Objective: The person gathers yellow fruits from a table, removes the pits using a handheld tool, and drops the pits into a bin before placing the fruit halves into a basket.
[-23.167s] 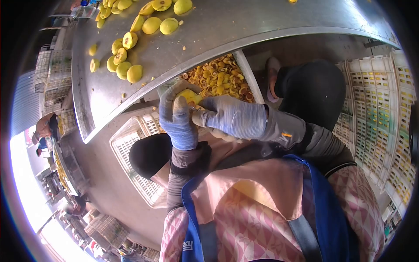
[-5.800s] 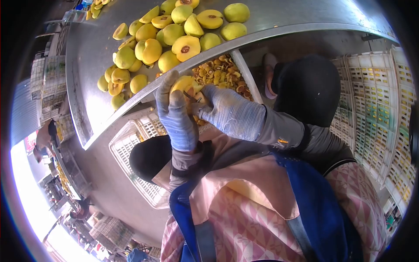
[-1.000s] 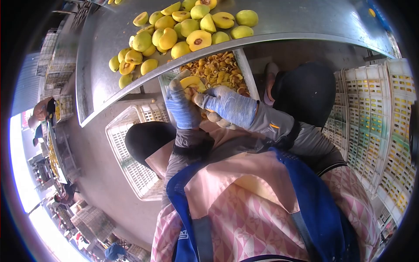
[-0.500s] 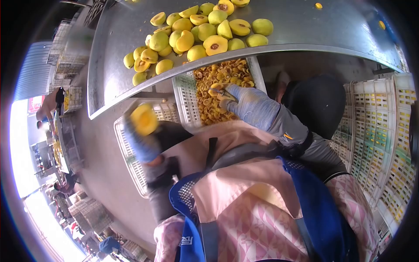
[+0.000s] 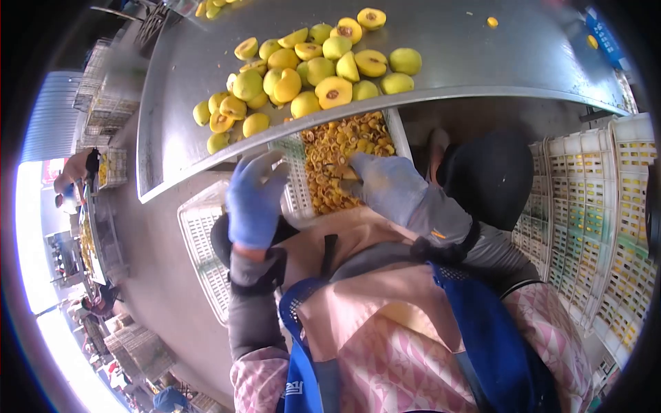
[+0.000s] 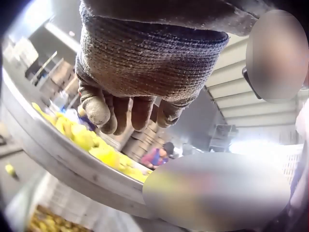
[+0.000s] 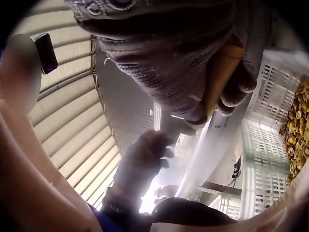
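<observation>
My gloved left hand (image 5: pixel 256 199) is raised between the table edge and my knee, with nothing in it. In the left wrist view its fingers (image 6: pixel 141 113) hang loosely bent. The gloved right hand (image 5: pixel 392 186) is over a white crate (image 5: pixel 297 172) of scooped-out pits and cores (image 5: pixel 337 148). It grips a tool by its wooden handle (image 7: pixel 223 77); the working end is not clear in the right wrist view. Yellow-green peaches, several halved with the brown pit showing, lie piled on the metal table (image 5: pixel 447 55), one half (image 5: pixel 334 92) near its front edge.
A second white crate (image 5: pixel 206 241) stands low at my left, beside my knee. Tall stacked crates (image 5: pixel 578 220) rise at my right. The table's raised metal rim (image 5: pixel 482 95) runs in front of both hands. Another person (image 5: pixel 76 175) works far left.
The peach half that my left hand carried leftward over the low crate has left that hand, which has come back rightward. The right hand has lowered over the pits. Earlier, the table pile grew.
</observation>
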Demonstrator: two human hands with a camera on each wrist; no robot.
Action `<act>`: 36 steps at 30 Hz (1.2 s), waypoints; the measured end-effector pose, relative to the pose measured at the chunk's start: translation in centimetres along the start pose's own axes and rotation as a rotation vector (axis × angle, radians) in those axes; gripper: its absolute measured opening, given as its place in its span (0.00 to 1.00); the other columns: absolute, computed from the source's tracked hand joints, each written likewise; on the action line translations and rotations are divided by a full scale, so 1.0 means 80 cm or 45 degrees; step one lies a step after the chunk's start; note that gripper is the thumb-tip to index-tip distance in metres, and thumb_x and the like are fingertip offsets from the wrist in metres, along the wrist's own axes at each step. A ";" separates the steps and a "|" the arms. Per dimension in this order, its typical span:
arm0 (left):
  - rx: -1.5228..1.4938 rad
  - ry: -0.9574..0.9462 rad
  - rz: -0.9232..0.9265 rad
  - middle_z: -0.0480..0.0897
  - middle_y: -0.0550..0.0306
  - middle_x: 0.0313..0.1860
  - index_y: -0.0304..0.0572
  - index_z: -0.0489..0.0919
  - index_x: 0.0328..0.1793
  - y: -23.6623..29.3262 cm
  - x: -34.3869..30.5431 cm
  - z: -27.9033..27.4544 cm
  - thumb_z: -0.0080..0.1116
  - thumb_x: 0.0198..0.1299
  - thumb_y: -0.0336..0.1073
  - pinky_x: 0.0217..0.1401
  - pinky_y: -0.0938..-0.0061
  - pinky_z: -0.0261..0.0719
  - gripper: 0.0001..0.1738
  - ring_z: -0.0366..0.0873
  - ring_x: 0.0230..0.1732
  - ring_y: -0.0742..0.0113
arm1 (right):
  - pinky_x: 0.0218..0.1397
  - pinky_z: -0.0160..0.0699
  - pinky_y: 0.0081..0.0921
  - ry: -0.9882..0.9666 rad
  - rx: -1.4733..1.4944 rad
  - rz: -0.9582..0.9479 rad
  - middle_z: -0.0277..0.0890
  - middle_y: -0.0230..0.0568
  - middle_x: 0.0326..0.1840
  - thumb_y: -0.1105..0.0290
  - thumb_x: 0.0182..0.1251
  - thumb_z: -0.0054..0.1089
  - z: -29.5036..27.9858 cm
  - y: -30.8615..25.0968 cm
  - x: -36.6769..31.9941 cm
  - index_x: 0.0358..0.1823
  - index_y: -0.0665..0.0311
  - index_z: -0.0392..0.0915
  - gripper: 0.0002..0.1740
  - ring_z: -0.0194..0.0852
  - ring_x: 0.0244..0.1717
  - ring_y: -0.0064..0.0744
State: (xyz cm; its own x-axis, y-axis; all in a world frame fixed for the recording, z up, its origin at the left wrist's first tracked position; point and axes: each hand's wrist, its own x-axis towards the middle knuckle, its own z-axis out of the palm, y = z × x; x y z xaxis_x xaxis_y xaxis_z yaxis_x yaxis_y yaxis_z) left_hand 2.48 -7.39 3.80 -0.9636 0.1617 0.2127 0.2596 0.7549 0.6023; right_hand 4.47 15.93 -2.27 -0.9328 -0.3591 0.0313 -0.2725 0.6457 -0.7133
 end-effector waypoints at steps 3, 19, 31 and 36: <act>0.108 0.080 0.026 0.83 0.47 0.52 0.42 0.82 0.56 -0.026 0.071 0.040 0.68 0.58 0.38 0.50 0.64 0.80 0.20 0.83 0.46 0.51 | 0.40 0.79 0.48 0.071 0.106 0.048 0.82 0.54 0.34 0.53 0.71 0.57 -0.007 -0.002 0.000 0.43 0.63 0.75 0.18 0.82 0.38 0.58; 0.069 0.283 0.459 0.79 0.50 0.58 0.45 0.82 0.51 0.001 0.075 0.070 0.72 0.44 0.18 0.58 0.67 0.81 0.25 0.79 0.57 0.56 | 0.31 0.78 0.33 0.329 1.251 0.225 0.77 0.36 0.24 0.56 0.72 0.63 -0.040 -0.007 0.026 0.42 0.67 0.76 0.18 0.77 0.24 0.33; -2.105 -0.142 -0.365 0.76 0.47 0.66 0.35 0.63 0.76 0.032 0.007 0.089 0.55 0.70 0.41 0.65 0.66 0.77 0.32 0.77 0.63 0.55 | 0.19 0.74 0.14 0.094 1.982 0.478 0.80 0.35 0.27 0.67 0.68 0.67 -0.023 -0.020 0.022 0.46 0.68 0.78 0.13 0.74 0.16 0.21; -1.770 0.128 -0.550 0.73 0.44 0.66 0.35 0.63 0.76 0.043 0.005 0.107 0.43 0.72 0.65 0.67 0.60 0.74 0.42 0.73 0.65 0.55 | 0.16 0.67 0.14 -0.115 1.744 0.504 0.78 0.33 0.24 0.63 0.69 0.67 -0.011 -0.028 0.018 0.47 0.66 0.76 0.15 0.71 0.16 0.18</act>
State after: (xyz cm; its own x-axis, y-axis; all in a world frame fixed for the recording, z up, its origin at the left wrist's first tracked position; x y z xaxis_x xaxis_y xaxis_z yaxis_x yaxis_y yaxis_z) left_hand 2.47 0.72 -0.61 -0.9876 -0.0022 -0.1571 -0.1361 -0.4876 0.8624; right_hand 3.49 14.58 -0.03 -0.8600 -0.3868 -0.3329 0.4854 -0.4185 -0.7677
